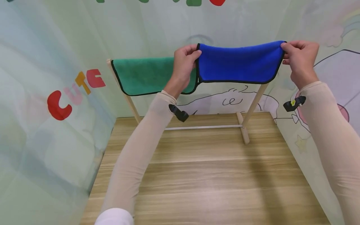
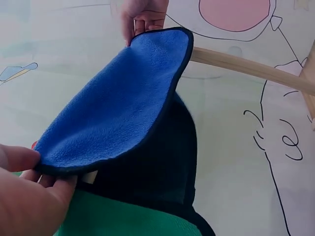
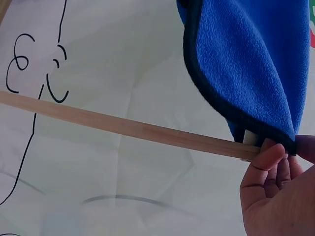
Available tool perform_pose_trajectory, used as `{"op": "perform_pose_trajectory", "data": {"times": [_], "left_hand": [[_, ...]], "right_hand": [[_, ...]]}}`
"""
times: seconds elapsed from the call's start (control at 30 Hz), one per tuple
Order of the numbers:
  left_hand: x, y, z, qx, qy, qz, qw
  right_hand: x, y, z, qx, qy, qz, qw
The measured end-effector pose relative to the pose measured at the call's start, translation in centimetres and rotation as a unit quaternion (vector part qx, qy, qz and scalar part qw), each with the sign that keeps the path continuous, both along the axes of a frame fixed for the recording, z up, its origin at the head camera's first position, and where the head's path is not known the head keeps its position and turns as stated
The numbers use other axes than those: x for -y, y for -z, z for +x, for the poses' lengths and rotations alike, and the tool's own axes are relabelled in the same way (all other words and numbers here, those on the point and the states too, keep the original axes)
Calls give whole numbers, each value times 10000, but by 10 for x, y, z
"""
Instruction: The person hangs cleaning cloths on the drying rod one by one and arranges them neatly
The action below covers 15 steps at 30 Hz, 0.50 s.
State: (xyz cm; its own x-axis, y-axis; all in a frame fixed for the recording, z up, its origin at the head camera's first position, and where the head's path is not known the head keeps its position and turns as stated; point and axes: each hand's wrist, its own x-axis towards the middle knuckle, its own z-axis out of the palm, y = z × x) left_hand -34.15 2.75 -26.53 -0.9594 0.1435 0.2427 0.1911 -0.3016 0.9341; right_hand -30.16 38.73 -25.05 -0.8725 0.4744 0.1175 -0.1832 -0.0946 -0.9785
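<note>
A blue towel point(image 1: 239, 64) with black edging hangs folded over the right half of a wooden rack point(image 1: 257, 100). My left hand point(image 1: 184, 64) pinches its upper left corner between thumb and fingers, right beside a green towel point(image 1: 152, 75) draped over the rack's left half. At the other end, my right hand point(image 1: 302, 57) pinches the upper right corner. In the right wrist view, the fingers of the right hand point(image 3: 275, 187) are close at the end of the rack's wooden post. The left wrist view shows the blue towel's front and back halves standing apart.
The rack stands on a wood-grain table point(image 1: 213, 181) near its back edge, with a white lower bar point(image 1: 202, 127) and a wooden foot point(image 1: 243, 131). Printed cloth walls point(image 1: 70, 150) enclose the back and both sides.
</note>
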Motion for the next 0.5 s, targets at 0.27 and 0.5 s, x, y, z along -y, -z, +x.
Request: {"op": "perform_pose_trajectory", "data": {"times": [0.27, 0.5], "left_hand": [[9, 16, 3, 135, -47, -696, 9975], [11, 31, 8, 20, -167, -1231, 9922]], "right_hand": [[-2, 8, 4, 169, -318, 410, 9985], [-1, 21, 10, 244, -398, 632, 9969]]}}
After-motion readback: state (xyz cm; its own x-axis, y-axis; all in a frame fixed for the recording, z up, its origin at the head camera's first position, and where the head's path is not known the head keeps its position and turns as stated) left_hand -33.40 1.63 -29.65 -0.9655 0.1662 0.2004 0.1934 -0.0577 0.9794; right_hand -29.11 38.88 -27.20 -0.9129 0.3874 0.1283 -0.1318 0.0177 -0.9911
